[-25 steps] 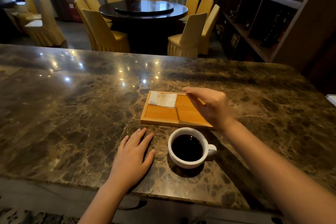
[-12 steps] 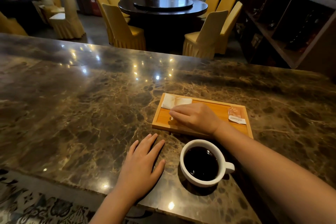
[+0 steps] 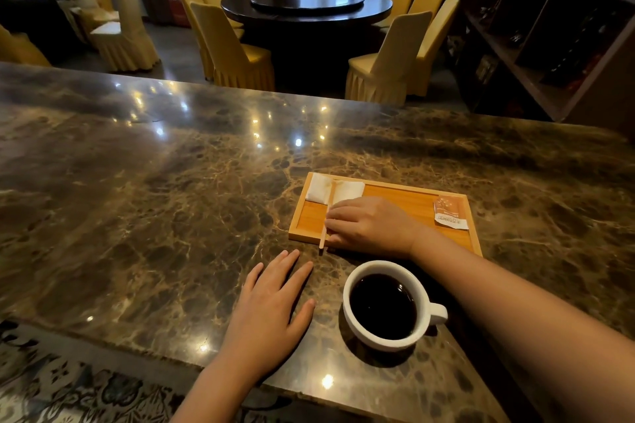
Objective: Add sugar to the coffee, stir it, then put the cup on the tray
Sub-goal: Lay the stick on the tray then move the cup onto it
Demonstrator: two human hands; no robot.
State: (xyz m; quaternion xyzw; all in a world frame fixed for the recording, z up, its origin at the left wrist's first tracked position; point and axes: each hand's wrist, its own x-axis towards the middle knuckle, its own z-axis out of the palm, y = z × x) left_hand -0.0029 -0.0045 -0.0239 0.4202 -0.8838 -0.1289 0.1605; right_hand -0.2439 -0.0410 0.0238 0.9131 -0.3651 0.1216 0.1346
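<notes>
A white cup (image 3: 433, 314) full of black coffee (image 3: 381, 306) stands on the marble counter, just in front of a wooden tray (image 3: 405, 203). On the tray lie a folded white napkin (image 3: 318, 189) at the back left and an orange sugar packet (image 3: 450, 212) at the right. A thin wooden stir stick (image 3: 329, 204) lies across the napkin, its near end poking over the tray's front edge. My right hand (image 3: 372, 225) rests on the tray's left part with fingertips and thumb closed on the stick. Left of the cup, my left hand (image 3: 271, 312) lies flat on the counter, fingers spread.
The brown marble counter (image 3: 171, 216) stretches wide to the left and behind the tray; its near edge runs just below my left wrist. Beyond it stand a dark round table (image 3: 305, 7) with yellow-covered chairs and a dark shelf unit (image 3: 549, 27) at the right.
My right hand came down from the tray's back edge with the stick and now rests low on the tray's left part. The left hand and cup stayed put; the view shifted.
</notes>
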